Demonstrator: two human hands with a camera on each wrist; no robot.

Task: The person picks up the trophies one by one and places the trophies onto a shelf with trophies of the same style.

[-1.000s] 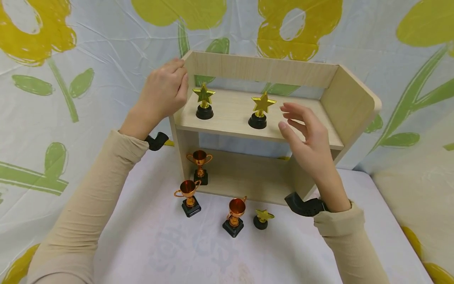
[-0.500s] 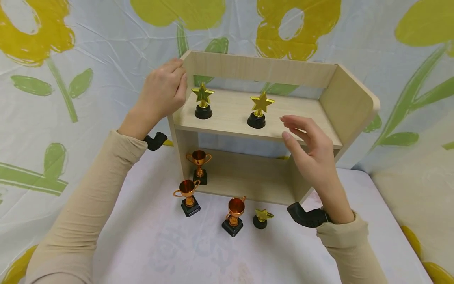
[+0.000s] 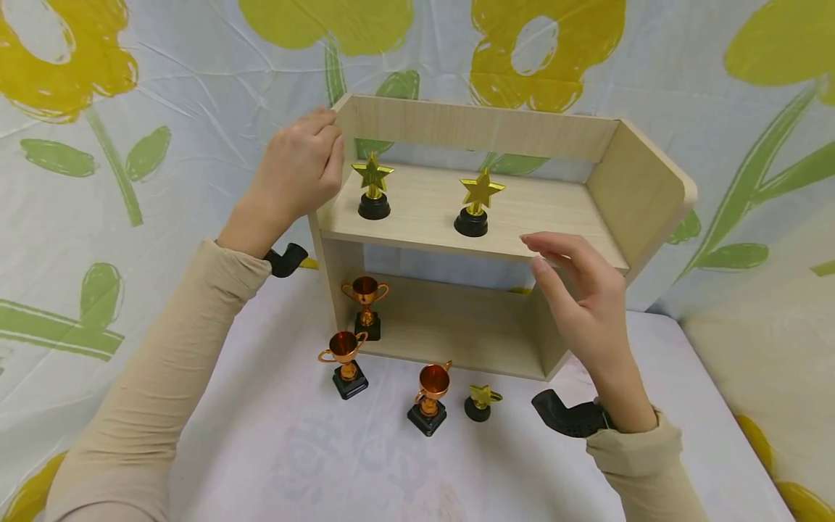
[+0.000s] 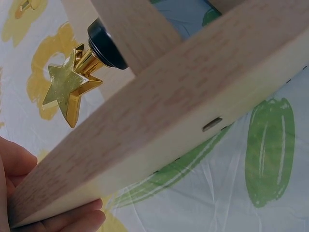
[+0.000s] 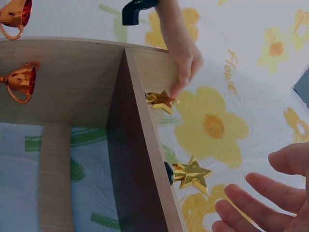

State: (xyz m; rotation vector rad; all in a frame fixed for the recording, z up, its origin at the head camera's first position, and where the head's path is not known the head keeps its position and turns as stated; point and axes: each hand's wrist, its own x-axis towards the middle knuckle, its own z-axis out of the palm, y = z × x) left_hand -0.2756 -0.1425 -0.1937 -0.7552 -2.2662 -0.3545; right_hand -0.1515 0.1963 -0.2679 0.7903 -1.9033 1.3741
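Note:
My left hand (image 3: 296, 163) grips the left side panel (image 4: 159, 101) of a pale wooden shelf unit, thumb on one face and fingers on the other in the left wrist view. My right hand (image 3: 587, 304) hovers before the upper board's front right edge, fingers loosely bent with nothing in them. On the upper board (image 3: 417, 196) stand two gold star trophies, a left one (image 3: 373, 185) near my left hand and a middle one (image 3: 479, 203). A copper cup trophy (image 3: 366, 306) stands on the lower board at the left.
On the white tabletop (image 3: 248, 435) before the unit stand two more copper cup trophies, one left (image 3: 349, 365) and one central (image 3: 430, 399). A small gold star trophy (image 3: 481, 402) is beside the central cup. Flowered cloth (image 3: 215, 87) hangs close behind the unit.
My right hand has moved down and slightly right, away from the middle star trophy. The left hand has kept its hold on the side panel, and the trophies have not moved.

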